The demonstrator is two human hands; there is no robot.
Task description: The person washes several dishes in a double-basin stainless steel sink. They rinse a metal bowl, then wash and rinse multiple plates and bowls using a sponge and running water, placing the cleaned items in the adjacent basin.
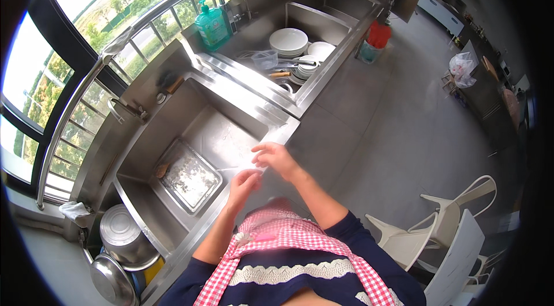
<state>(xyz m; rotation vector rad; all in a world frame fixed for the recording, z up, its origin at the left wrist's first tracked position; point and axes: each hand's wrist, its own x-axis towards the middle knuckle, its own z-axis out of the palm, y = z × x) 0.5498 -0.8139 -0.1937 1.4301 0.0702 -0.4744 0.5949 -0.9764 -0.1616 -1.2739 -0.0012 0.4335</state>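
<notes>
My left hand (246, 182) hovers by the front rim of a stainless steel sink (233, 126). Its fingers curl inward, and whether they are closed is hard to make out. Just ahead and to the right, my right hand (275, 158) is held over the rim near the sink's corner, fingers bent and apart, holding nothing. Down in the basin lies a rectangular metal tray (190, 176) with what looks like water and dark bits in it. A brown thing (162, 170), too unclear to name, rests at the tray's left end.
A second sink (318, 16) holds stacked white plates (288, 41), a clear plastic container (265, 59) and handled utensils. A green pump bottle (213, 27) stands behind. Faucet (125, 109); steel pots (125, 232) at left; white chairs (415, 236) behind right; red-and-teal bucket (373, 46) on the floor.
</notes>
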